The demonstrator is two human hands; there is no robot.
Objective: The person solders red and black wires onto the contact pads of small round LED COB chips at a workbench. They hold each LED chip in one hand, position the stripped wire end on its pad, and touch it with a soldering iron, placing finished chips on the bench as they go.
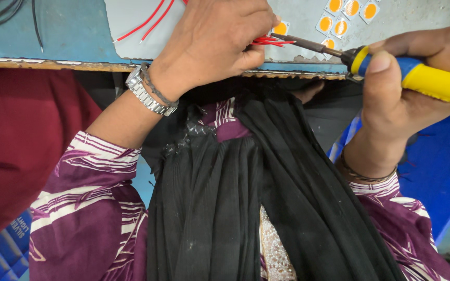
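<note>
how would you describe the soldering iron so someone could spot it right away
Look along the near edge of the blue workbench, toward its right end. There the right hand grips the soldering iron: the only tool with a yellow-and-blue handle and a dark metal tip.

Black wires (11, 13) lie top left on the blue workbench (53, 36). Loose red wires (149, 21) rest on a grey mat (308, 39). Spare orange-yellow square chips (347, 13) sit top right.
</note>
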